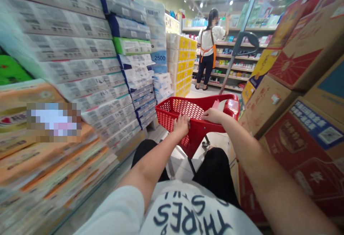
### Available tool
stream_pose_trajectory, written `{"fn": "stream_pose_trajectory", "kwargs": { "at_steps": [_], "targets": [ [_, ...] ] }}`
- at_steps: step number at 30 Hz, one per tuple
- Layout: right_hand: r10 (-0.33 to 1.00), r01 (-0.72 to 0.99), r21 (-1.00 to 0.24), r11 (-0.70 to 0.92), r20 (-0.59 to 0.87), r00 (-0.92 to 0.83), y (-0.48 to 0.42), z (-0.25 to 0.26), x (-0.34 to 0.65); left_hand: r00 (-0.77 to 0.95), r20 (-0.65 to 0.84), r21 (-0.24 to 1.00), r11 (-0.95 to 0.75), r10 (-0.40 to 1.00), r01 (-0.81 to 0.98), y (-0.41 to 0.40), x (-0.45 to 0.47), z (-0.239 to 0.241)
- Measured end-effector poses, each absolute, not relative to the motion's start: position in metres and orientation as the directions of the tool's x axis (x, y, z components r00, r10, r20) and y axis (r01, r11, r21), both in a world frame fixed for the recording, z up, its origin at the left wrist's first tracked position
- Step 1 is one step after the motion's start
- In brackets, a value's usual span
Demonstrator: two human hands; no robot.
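A red shopping cart [189,148] with a perforated basket stands just in front of my knees. My left hand [182,125] has its fingers closed over the basket's near rim. To its right, my right hand [212,115] is bent over the same rim, fingers curled down on the basket side; their tips are partly hidden. A small pink piece [215,104] shows just behind the right hand, and I cannot make out what it is. A dark grey loop handle [245,43] on a slanted pole rises beyond the cart.
Tall stacks of wrapped tissue packs [88,48] line the left side, with orange packs [53,159] nearer. Cardboard cartons [298,48] crowd the right. Farther along the aisle, a person in an orange apron [208,50] faces stocked shelves [231,62].
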State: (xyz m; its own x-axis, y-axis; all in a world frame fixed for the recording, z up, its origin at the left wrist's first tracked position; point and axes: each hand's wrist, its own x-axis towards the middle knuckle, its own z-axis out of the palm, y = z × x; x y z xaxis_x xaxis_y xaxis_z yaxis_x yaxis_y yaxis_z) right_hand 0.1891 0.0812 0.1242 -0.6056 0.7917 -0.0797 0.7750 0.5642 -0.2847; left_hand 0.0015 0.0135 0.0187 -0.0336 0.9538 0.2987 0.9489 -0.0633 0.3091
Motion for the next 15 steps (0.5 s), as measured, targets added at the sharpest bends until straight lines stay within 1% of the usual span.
{"fn": "stream_pose_trajectory", "kwargs": {
  "at_steps": [2,4,7,13,15],
  "targets": [
    [0.788,0.779,-0.248,0.576,-0.086,-0.610,0.075,0.127,0.186,0.025,0.354,0.271,-0.128,0.935,0.954,0.012,0.009,0.021],
    [0.794,0.787,-0.239,0.569,-0.086,-0.601,0.071,0.130,0.183,0.099,0.388,0.242,-0.205,0.916,0.948,0.011,0.014,0.024],
    [0.794,0.786,-0.230,0.574,-0.078,-0.603,0.066,0.134,0.183,0.159,0.391,0.235,-0.266,0.907,0.935,0.009,0.017,0.030],
    [0.765,0.757,-0.183,0.627,-0.038,-0.643,0.059,0.134,0.181,0.105,0.387,0.314,-0.238,0.916,0.919,-0.002,0.013,0.032],
    [0.756,0.748,-0.182,0.638,-0.036,-0.654,0.055,0.133,0.178,0.095,0.387,0.322,-0.231,0.917,0.918,-0.007,0.011,0.033]
  ]
}}
